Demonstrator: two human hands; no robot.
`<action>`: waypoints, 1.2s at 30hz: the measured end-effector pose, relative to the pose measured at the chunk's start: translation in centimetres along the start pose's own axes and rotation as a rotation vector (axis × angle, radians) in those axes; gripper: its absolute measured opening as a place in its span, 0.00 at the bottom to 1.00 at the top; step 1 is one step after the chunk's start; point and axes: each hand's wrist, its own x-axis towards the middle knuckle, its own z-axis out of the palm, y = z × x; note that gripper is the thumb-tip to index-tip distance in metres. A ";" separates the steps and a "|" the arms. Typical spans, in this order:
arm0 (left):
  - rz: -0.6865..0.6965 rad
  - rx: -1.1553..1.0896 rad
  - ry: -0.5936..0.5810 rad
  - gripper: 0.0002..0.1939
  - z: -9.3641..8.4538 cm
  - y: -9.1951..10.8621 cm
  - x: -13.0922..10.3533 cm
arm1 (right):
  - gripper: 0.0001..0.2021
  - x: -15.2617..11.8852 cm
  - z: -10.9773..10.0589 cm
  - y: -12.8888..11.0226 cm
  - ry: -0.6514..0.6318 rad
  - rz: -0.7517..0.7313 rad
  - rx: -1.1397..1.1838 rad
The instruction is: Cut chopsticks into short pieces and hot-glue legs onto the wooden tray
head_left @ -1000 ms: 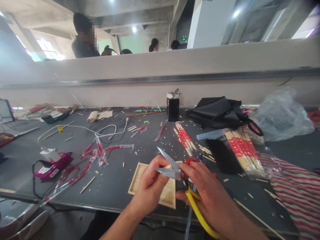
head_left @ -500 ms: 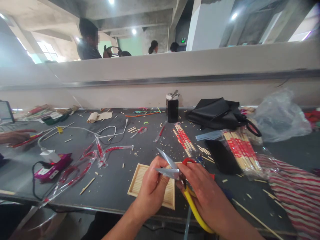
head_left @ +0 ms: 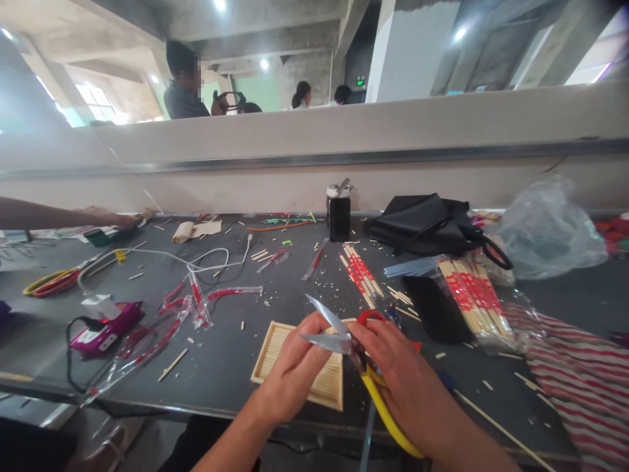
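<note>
My right hand [head_left: 400, 367] is wrapped around the handles of a pair of scissors [head_left: 390, 413] with red and yellow grips. Their blades stand apart and point left, across the fingers of my left hand [head_left: 293, 367]. That hand is closed, with thumb and fingers pinched beside the blades; what it holds, if anything, is hidden. Beneath my left hand lies a small square tray [head_left: 266, 351] made of light wooden sticks with a raised rim, partly covered by the hand.
Red-wrapped chopsticks [head_left: 361, 275], a black phone [head_left: 435, 308] and a packaged chopstick bundle [head_left: 474, 298] lie right. A black bag [head_left: 422, 219] and plastic bag [head_left: 553, 226] sit behind. Leftward are a purple power strip [head_left: 105, 331], another pair of scissors [head_left: 54, 282] and a co-worker's arm [head_left: 54, 213].
My left hand has shifted slightly down and left; the scissors stay open. At left, the co-worker's hand has let go of the other scissors and reaches toward the back of the table.
</note>
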 end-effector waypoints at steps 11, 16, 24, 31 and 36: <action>0.173 0.146 -0.012 0.10 -0.2 -0.4 0.1 | 0.33 -0.7 -0.2 0.2 -0.058 -0.024 0.115; 0.236 0.207 0.004 0.09 -0.1 -0.4 0.1 | 0.33 -0.7 -0.4 -0.1 -0.104 0.019 0.159; 0.295 0.259 0.003 0.10 0.2 -0.7 0.1 | 0.32 -0.6 -0.7 -0.5 -0.090 0.011 0.170; 0.387 0.372 -0.013 0.13 0.0 -0.5 0.1 | 0.28 -0.2 -1.2 -1.2 -0.085 0.008 0.148; 0.386 0.430 -0.038 0.10 -0.3 -0.4 0.1 | 0.29 -0.3 -0.9 -1.2 -0.089 0.029 0.152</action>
